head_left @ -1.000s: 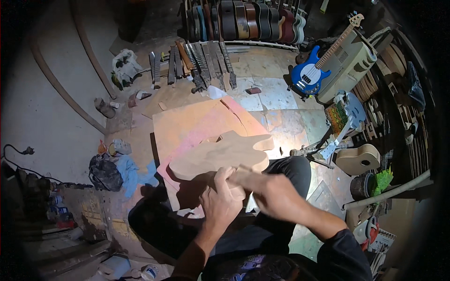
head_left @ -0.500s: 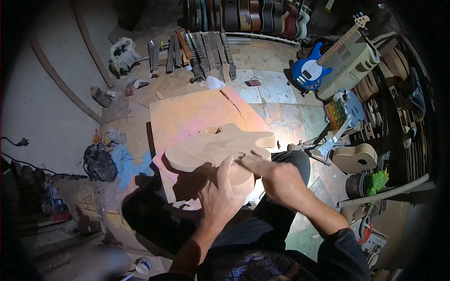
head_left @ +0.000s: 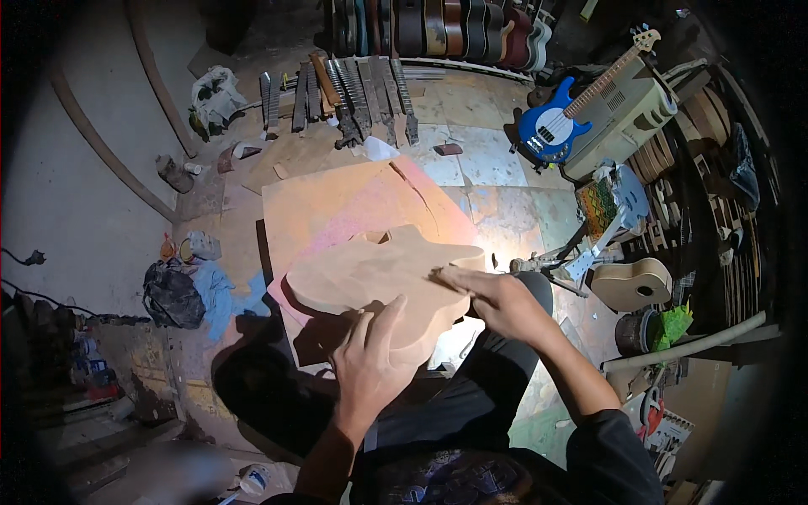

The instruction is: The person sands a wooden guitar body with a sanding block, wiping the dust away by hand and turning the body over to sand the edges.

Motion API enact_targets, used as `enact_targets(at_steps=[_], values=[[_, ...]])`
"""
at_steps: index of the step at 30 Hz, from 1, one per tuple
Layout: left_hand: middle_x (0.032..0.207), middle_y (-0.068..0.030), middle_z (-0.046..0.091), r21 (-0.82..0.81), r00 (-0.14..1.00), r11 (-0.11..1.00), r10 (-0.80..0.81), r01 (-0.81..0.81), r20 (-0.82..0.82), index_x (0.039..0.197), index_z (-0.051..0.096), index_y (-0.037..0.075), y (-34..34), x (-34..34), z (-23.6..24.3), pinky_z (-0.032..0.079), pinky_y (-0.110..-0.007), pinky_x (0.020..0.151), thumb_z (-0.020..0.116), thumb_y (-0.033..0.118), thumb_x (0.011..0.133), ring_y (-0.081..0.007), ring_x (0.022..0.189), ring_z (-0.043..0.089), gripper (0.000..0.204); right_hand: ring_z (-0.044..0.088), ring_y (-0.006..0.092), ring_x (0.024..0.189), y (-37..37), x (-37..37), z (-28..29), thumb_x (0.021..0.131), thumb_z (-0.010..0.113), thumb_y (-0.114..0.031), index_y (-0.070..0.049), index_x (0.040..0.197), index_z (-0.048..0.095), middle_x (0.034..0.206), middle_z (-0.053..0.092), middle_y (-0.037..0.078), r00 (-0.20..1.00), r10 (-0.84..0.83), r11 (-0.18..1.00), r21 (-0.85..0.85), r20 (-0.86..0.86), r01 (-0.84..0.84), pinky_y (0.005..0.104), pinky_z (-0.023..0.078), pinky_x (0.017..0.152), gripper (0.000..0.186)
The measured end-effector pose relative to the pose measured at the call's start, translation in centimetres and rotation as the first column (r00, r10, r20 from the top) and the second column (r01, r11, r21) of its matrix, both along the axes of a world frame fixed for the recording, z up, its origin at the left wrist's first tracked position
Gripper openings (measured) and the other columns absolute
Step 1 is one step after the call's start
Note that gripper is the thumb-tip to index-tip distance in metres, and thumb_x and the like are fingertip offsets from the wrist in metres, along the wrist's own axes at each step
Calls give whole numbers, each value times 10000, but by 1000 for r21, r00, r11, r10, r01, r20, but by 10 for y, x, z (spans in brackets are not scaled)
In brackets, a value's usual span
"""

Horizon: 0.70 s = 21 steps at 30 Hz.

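A bare wooden electric guitar body (head_left: 353, 273), with rounded horns and a smooth, dusty top, lies tilted across a board over my lap. My left hand (head_left: 370, 362) grips its near edge, with the thumb and fingers lying on the wood. My right hand (head_left: 501, 301) presses down on the top near the right-hand horn, fingers together and reaching left. Under those fingertips shows a small, thin brownish piece; what it is I cannot make out. The board (head_left: 316, 206) below is worn, orange and pink.
Several guitar necks (head_left: 362, 97) lie on the tiled floor ahead, before a row of guitar bodies (head_left: 438, 29). A blue bass guitar (head_left: 551, 126) leans on a stand at the far right. An acoustic guitar body (head_left: 631, 284) rests on the right. A black bag (head_left: 175, 293) sits at left.
My right hand has shifted up and slightly right over the wood. My left hand has slid left and down along the near edge, and the guitar body has turned slightly.
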State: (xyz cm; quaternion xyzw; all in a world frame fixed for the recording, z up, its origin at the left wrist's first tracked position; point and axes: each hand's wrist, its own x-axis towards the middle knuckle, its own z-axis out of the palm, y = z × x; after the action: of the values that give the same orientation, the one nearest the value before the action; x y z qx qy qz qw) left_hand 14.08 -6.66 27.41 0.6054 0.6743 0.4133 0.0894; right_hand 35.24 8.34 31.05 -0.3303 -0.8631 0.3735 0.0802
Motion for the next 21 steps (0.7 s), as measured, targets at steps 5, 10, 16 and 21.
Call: enact_targets(at_steps=[5, 10, 16, 21], values=[[1047, -120, 763, 29, 996, 997, 65, -67, 61, 1369, 629, 34, -4, -12, 0, 610, -432, 890, 956, 188, 723, -328, 997, 759, 740, 512, 292, 1509, -13, -11, 3, 879, 459, 82, -21, 1564, 543, 1561, 617, 148, 984, 53, 982, -171, -170, -82, 406, 381, 1243, 697], [1049, -124, 759, 41, 992, 996, 77, -81, 104, 1363, 623, 30, -4, -17, 2, 599, -433, 914, 985, 190, 695, -324, 1010, 757, 777, 474, 306, 1522, -11, -30, -14, 948, 450, 68, -71, 1591, 522, 1611, 554, 176, 922, -384, 714, -647, -43, 267, 406, 354, 1259, 662], [1140, -126, 749, 49, 986, 994, 91, -98, 139, 1148, 774, 72, -12, -31, 1, 584, -396, 956, 966, 95, 676, -302, 1106, 731, 510, 685, 342, 1273, 4, -37, -72, 979, 539, 26, -112, 1613, 494, 1661, 484, 152, 977, -187, 955, 253, 99, 157, 382, 585, 1020, 651], [1136, -140, 751, 64, 984, 994, 76, -87, 164, 1165, 770, 73, -4, -30, -1, 599, -403, 947, 982, 133, 670, -317, 1082, 748, 542, 496, 404, 1494, -24, -61, -114, 888, 628, 61, -66, 1603, 481, 1682, 439, 188, 857, -354, 892, 139, -374, 430, 436, 491, 1170, 741]])
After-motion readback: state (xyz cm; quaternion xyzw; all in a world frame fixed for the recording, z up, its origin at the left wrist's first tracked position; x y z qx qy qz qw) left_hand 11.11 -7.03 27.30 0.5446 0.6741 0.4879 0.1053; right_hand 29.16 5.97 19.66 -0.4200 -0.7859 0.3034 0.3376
